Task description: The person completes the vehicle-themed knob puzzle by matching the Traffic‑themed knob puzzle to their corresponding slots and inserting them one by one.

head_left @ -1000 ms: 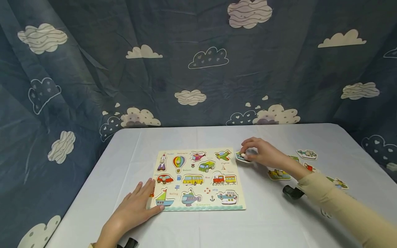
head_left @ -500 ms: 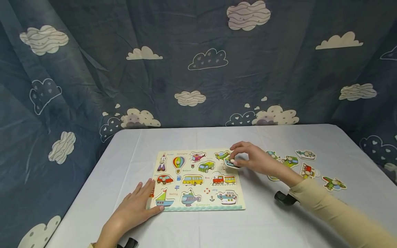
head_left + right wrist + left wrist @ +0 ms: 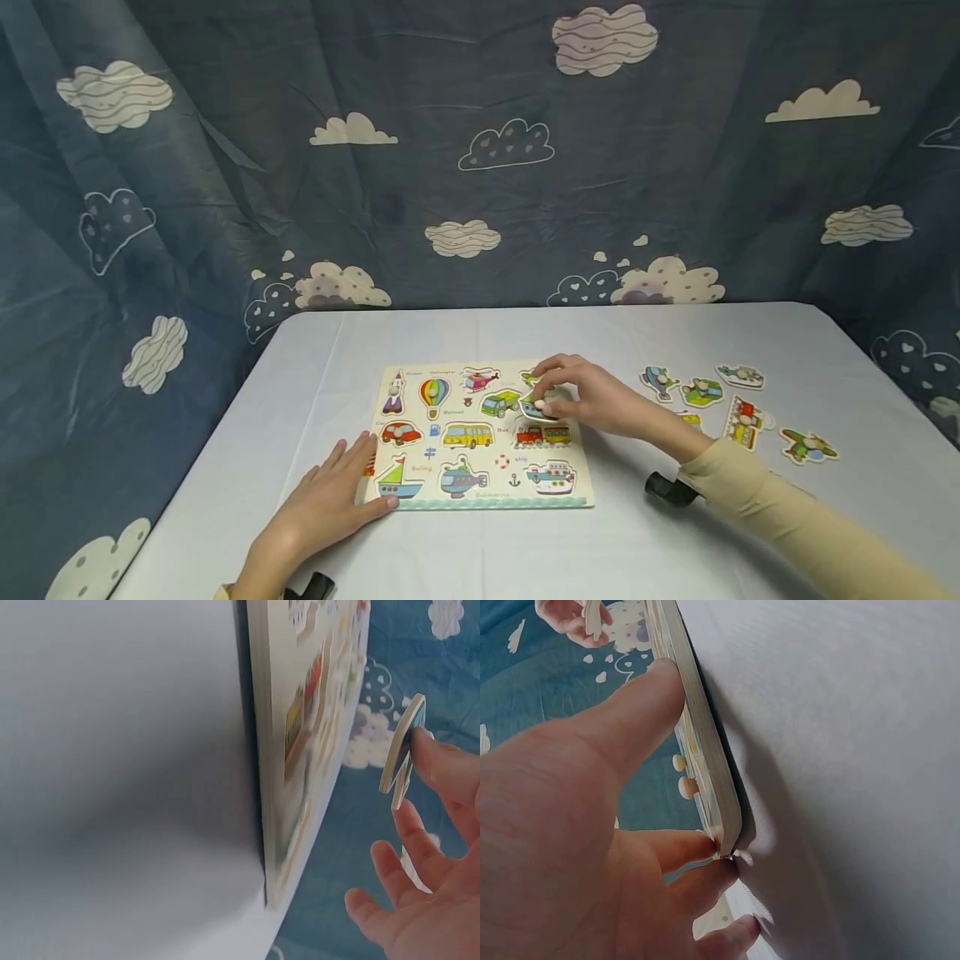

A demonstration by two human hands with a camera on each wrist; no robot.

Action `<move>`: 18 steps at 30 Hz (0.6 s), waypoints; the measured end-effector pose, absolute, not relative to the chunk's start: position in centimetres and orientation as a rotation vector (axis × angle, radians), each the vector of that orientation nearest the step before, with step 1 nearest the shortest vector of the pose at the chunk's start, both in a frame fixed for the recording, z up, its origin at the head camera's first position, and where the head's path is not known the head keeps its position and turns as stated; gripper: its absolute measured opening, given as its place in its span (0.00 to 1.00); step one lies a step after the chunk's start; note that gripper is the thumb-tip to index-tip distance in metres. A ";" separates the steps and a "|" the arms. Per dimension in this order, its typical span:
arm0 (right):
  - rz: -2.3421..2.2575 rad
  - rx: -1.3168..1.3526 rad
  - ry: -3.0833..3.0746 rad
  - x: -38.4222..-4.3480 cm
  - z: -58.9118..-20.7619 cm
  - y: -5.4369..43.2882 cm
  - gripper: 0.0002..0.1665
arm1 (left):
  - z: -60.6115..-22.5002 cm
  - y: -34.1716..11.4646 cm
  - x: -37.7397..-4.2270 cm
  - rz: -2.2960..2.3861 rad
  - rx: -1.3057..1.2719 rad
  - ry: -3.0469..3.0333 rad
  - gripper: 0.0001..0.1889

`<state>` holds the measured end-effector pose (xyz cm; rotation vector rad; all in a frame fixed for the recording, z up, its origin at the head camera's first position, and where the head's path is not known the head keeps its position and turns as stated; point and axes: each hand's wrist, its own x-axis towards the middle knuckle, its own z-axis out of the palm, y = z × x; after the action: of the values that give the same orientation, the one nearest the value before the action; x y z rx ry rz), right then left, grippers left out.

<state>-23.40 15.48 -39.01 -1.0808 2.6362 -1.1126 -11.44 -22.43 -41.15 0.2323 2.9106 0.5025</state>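
Note:
My right hand (image 3: 588, 396) pinches a small wooden puzzle piece (image 3: 405, 746) by its knob between thumb and fingers, above the board's upper right. Blue shows on the piece, and its outline is notched. The other right fingers spread loosely in the right wrist view. Underneath lies a cream puzzle board (image 3: 495, 502) printed with vehicles, including a yellow bus, a red car and a train. My left hand (image 3: 322, 500) rests at the board's lower left corner, its thumb on the front edge and its fingers extended along the left side.
Several loose vehicle pieces lie right of the board, among them a train piece (image 3: 744, 422), an airplane piece (image 3: 808, 446) and a green vehicle piece (image 3: 702, 392). A white cloth (image 3: 480, 558) covers the table. A dark cloud-print curtain (image 3: 420, 192) hangs behind.
My right hand has carried the puzzle piece leftward from beside the board to over its upper right area. The loose pieces behind that arm are now more visible. My left hand stays put.

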 end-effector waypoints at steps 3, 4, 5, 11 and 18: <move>-1.108 -1.101 2.611 -23.2 -39.2 14.6 0.11 | -41.1 -22.5 -11.5 0.500 0.241 2.915 0.51; -1.102 -1.109 2.605 -23.1 -39.2 14.4 0.10 | -41.1 -22.5 -11.5 0.499 0.241 2.913 0.51; -1.094 -1.118 2.602 -23.1 -39.3 14.1 0.10 | -41.1 -22.5 -11.5 0.499 0.242 2.913 0.51; -1.063 -1.161 2.580 -22.7 -39.1 12.5 0.10 | -41.2 -22.5 -11.5 0.491 0.240 2.917 0.51; -1.066 -1.204 2.519 -22.7 -38.7 10.6 0.09 | -41.3 -22.5 -11.5 0.492 0.249 2.917 0.52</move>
<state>-22.67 10.61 -38.73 -1.2036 2.5186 -1.0661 -11.53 -22.52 -41.25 0.2494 2.9167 0.4916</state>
